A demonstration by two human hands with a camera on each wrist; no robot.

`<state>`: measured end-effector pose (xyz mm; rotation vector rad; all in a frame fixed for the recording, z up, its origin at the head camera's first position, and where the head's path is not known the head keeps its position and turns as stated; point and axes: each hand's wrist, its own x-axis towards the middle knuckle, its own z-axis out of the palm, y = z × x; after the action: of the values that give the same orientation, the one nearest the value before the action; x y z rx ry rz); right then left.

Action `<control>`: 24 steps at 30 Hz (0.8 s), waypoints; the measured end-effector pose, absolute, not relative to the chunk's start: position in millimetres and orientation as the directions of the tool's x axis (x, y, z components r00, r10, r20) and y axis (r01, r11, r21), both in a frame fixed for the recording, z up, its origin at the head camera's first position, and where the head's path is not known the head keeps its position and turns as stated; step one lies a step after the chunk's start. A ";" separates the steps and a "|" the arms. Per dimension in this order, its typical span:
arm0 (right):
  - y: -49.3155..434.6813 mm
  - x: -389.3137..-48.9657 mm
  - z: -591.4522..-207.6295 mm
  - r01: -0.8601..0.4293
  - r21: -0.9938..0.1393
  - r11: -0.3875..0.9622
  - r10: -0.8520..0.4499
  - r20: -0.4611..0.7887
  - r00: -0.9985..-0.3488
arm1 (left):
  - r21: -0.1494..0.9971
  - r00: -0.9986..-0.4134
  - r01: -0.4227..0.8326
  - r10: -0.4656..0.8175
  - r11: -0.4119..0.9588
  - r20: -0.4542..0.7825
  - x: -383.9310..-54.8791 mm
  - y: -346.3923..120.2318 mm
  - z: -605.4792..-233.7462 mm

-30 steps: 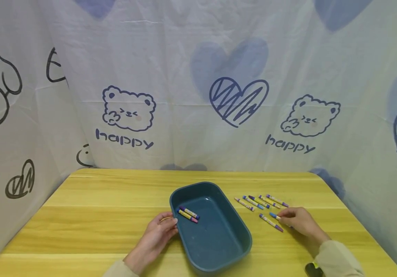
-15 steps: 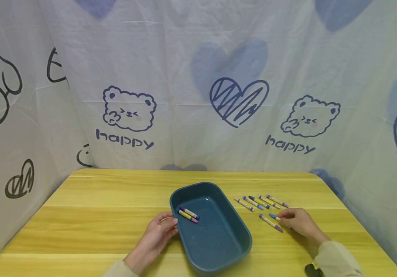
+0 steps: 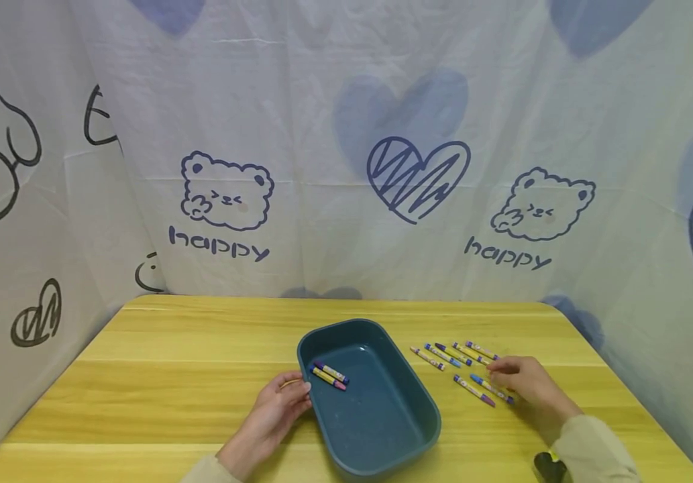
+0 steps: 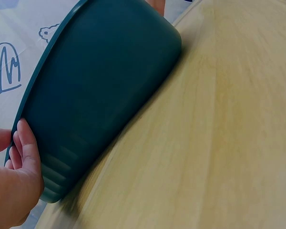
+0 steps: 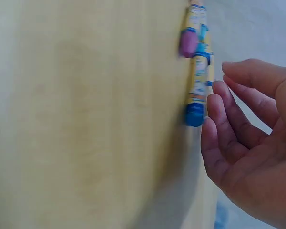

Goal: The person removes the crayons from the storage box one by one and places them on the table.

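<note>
My left hand [image 3: 274,409] grips the left rim of a dark teal plastic bin [image 3: 382,409], thumb over the edge and fingers along the outer wall, as the left wrist view shows. Inside the bin lie two crayons [image 3: 328,378] side by side, one pink-tipped and one purple-tipped. My right hand [image 3: 530,386] hovers beside a blue-tipped crayon [image 3: 491,388], fingers loosely bent and holding nothing. That crayon [image 5: 197,86] lies just off the fingertips in the right wrist view. A purple-tipped crayon [image 3: 473,390] lies parallel to it.
Several more crayons [image 3: 441,355] lie in a slanting row behind, right of the bin. A small dark object [image 3: 548,467] sits by the right sleeve at the front. The wooden table [image 3: 201,362] ends at a printed cloth wall [image 3: 322,201].
The right hand has let go of the blue-tipped crayon, which now lies fully visible on the table, and has lifted slightly up and to the right. The left hand and bin stay put.
</note>
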<state>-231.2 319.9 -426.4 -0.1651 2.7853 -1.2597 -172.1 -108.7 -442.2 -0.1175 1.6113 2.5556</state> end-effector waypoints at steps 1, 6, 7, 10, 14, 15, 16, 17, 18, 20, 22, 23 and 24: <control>319.5 -231.6 -423.5 -0.067 -0.746 0.662 -0.127 -0.023 -0.992 | 0.894 -0.990 -0.142 0.059 -0.426 -0.129 -172.0 -108.7 -442.0; 309.9 -234.5 -404.3 -0.071 -0.740 0.669 -0.111 -0.005 -0.994 | 0.894 -0.989 -0.147 0.060 -0.423 -0.134 -171.5 -109.0 -441.1; 306.4 -234.7 -399.7 -0.070 -0.744 0.664 -0.111 -0.006 -0.994 | 0.894 -0.989 -0.148 0.060 -0.423 -0.136 -171.4 -109.1 -441.0; 294.7 -235.6 -385.8 -0.069 -0.761 0.645 -0.125 -0.016 -0.992 | 0.894 -0.989 -0.150 0.059 -0.421 -0.138 -171.4 -109.0 -440.9; 275.8 -236.6 -371.2 -0.093 -0.763 0.640 -0.148 -0.004 -0.989 | 0.896 -0.989 -0.150 0.058 -0.419 -0.138 -171.1 -108.8 -440.8; 270.4 -236.4 -368.0 -0.102 -0.765 0.636 -0.158 0.001 -0.988 | 0.896 -0.989 -0.149 0.059 -0.418 -0.137 -171.1 -108.8 -440.8; 264.8 -236.3 -365.4 -0.116 -0.761 0.639 -0.167 0.010 -0.986 | 0.896 -0.989 -0.149 0.059 -0.418 -0.137 -171.0 -108.7 -440.8; 258.8 -236.0 -362.7 -0.127 -0.760 0.637 -0.175 0.018 -0.984 | 0.896 -0.989 -0.148 0.060 -0.418 -0.136 -170.9 -108.7 -440.7; 252.9 -235.8 -359.9 -0.140 -0.759 0.636 -0.185 0.027 -0.982 | 0.896 -0.989 -0.148 0.060 -0.418 -0.135 -170.8 -108.6 -440.6; 241.0 -235.4 -354.6 -0.162 -0.758 0.632 -0.203 0.039 -0.978 | 0.895 -0.989 -0.148 0.061 -0.420 -0.135 -170.8 -108.6 -440.4; 228.8 -235.8 -349.3 -0.172 -0.759 0.628 -0.213 0.045 -0.976 | 0.894 -0.989 -0.147 0.063 -0.422 -0.133 -170.8 -108.7 -440.5; 223.0 -236.2 -346.8 -0.181 -0.759 0.625 -0.220 0.050 -0.974 | 0.894 -0.989 -0.148 0.063 -0.423 -0.134 -170.9 -108.8 -440.5; 217.3 -237.0 -344.4 -0.191 -0.759 0.623 -0.229 0.056 -0.972 | 0.894 -0.989 -0.148 0.063 -0.424 -0.134 -170.9 -108.9 -440.5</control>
<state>-237.0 217.3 -344.4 -0.3607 2.7888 -1.2950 -170.9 -108.9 -440.5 -0.1195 1.6110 2.5470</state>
